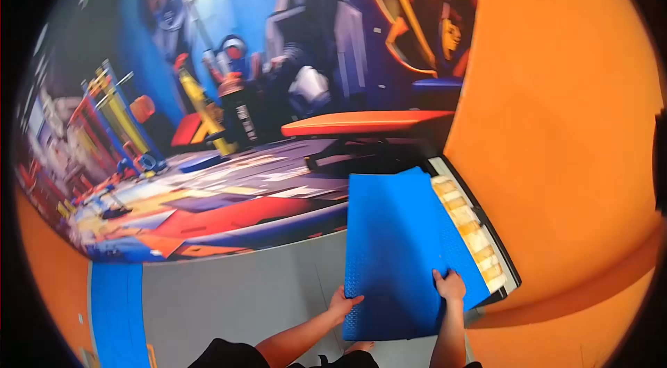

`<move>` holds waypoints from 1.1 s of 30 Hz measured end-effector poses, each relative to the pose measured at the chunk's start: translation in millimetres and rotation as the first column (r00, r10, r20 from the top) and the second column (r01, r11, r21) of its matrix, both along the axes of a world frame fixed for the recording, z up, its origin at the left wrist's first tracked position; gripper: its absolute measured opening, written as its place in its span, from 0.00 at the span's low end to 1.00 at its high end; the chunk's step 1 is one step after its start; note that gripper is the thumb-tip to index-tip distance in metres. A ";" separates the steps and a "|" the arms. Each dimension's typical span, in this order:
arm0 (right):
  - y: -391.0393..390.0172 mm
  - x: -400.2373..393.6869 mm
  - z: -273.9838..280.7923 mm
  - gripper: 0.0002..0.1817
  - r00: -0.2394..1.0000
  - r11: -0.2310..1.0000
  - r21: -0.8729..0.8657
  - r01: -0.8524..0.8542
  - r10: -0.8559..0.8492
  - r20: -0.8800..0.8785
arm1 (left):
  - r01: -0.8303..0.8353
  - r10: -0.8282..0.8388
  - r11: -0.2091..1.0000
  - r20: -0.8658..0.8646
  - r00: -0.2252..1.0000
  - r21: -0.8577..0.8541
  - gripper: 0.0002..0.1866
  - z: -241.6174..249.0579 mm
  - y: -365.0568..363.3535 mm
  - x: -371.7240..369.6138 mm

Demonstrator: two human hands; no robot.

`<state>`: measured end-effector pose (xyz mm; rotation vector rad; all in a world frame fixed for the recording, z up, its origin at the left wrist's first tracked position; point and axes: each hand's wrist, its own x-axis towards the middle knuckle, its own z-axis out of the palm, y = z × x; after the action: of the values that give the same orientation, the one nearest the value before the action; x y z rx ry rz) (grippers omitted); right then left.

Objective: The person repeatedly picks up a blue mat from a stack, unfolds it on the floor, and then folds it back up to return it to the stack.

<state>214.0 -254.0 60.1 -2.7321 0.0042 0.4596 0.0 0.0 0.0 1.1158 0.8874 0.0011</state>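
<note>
A flat blue mat (396,243) with a textured left edge is held tilted in front of me. My left hand (344,304) is closed on its lower left edge, thumb over the front face. At the lower right side, my right hand (451,286) grips the mat with the thumb on top and the other fingers partly hidden. A second blue textured surface (464,257) shows behind the mat's right side. Beside it runs a row of white and yellowish rolled pieces (469,232), inside a dark-edged frame (511,274) against the wall.
An orange wall (556,125) curves up on the right. Ahead is a large mural (208,104) of gym equipment, including an orange bench. Below it lies a grey floor (229,298) with a blue strip (117,312) at the left. My bare foot (360,346) shows under the mat.
</note>
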 end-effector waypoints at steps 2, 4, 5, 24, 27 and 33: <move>-14.2 -33.3 -37.4 0.39 0.996 0.984 0.176 -0.042 0.056 -0.076 | 0.061 -0.074 0.985 0.075 0.994 0.159 0.30 29.7 8.8 -43.1; 14.0 -3.3 -2.1 0.31 0.993 0.936 0.347 -0.063 0.024 0.115 | -0.039 -0.022 0.987 0.374 0.927 0.155 0.31 29.8 33.9 -27.0; 33.9 -53.8 19.0 0.27 1.000 0.877 0.481 0.008 -0.011 0.003 | -0.054 -0.036 0.979 0.428 0.903 0.196 0.32 43.1 46.5 -78.6; 439.6 -664.3 74.5 0.24 0.083 -0.076 0.887 -0.455 0.988 0.128 | -0.909 0.865 0.250 0.345 0.365 0.334 0.26 52.6 70.5 -775.8; 483.4 -759.2 66.8 0.23 -0.149 -0.223 0.856 -0.466 0.974 0.172 | -0.968 0.928 0.009 0.359 0.102 0.250 0.24 50.4 44.3 -841.9; 559.6 -958.2 49.5 0.26 -0.518 -0.397 0.813 -0.425 0.844 0.141 | -0.886 0.934 -0.323 0.264 -0.242 0.331 0.21 45.9 23.3 -955.9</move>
<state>-744.2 305.6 109.6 -0.7733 -2.0474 1.5866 -955.9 23.3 45.9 0.3568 1.8000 1.7223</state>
